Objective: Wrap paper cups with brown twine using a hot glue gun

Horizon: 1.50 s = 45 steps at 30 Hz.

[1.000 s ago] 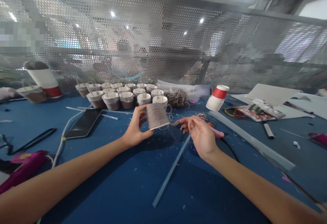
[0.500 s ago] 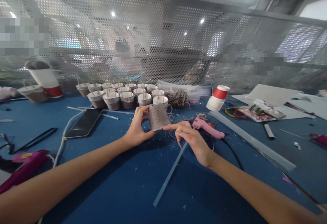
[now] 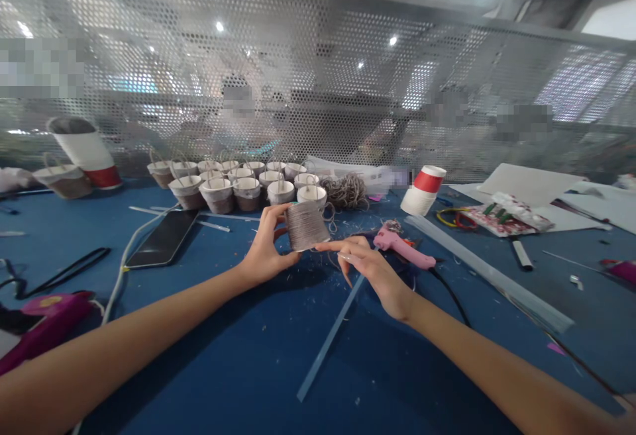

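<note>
My left hand point(image 3: 265, 249) grips a small cup wrapped in grey-brown twine point(image 3: 305, 224), held on its side above the blue table point(image 3: 223, 329). My right hand point(image 3: 370, 266) touches the lower edge of that cup with its forefinger stretched out and the other fingers curled; I cannot see whether it pinches a strand. A pink glue gun point(image 3: 405, 248) lies just right of my right hand. A clear glue stick point(image 3: 330, 336) lies under my right wrist.
Several twine-wrapped cups point(image 3: 233, 187) stand in rows behind, beside a tangle of twine point(image 3: 348, 190). A phone point(image 3: 163, 239), a red-and-white paper cup point(image 3: 422, 190), a long clear bar point(image 3: 489, 273), a magenta tool point(image 3: 40, 329) and a perforated metal screen point(image 3: 318, 77) surround the spot.
My right hand moved left from beside the glue gun to the cup and now touches its lower edge. My left hand kept the cup almost still.
</note>
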Each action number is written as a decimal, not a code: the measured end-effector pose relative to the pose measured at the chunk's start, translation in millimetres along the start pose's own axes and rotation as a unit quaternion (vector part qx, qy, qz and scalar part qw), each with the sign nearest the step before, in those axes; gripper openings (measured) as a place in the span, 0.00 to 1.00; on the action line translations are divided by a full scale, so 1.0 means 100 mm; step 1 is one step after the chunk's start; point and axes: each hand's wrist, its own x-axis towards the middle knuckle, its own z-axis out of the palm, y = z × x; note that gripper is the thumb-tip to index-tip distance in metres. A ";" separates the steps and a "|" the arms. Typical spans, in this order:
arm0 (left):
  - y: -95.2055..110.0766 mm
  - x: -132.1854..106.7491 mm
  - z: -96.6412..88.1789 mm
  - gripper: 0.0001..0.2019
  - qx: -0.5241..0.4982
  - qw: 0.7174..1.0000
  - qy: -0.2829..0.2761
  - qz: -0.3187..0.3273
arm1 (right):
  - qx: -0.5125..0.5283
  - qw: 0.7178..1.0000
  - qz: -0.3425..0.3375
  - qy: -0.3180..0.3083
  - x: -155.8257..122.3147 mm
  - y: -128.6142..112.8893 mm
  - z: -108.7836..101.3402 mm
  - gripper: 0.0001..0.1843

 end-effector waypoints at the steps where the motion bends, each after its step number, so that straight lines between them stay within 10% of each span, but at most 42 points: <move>1: 0.00 0.00 0.00 0.37 -0.003 1.000 0.002 -0.004 | 0.007 1.000 -0.004 0.004 0.00 0.01 0.00 0.18; 10: 0.02 0.02 0.03 0.35 -0.113 0.992 -0.038 -0.039 | 0.092 0.966 -0.038 0.239 0.09 0.16 -0.09 0.05; 17: 0.00 0.02 0.03 0.39 -0.137 0.987 -0.088 -0.011 | -0.021 0.993 -0.096 0.067 0.04 0.18 -0.02 0.39; 34: 0.10 0.00 -0.01 0.45 -0.096 0.975 -0.198 -0.012 | -0.085 0.991 -0.097 -0.026 0.04 0.23 0.01 0.34; 45: -0.02 -0.01 0.04 0.38 -0.046 0.999 0.010 -0.023 | -0.212 0.972 -0.093 0.029 0.02 0.10 -0.01 0.32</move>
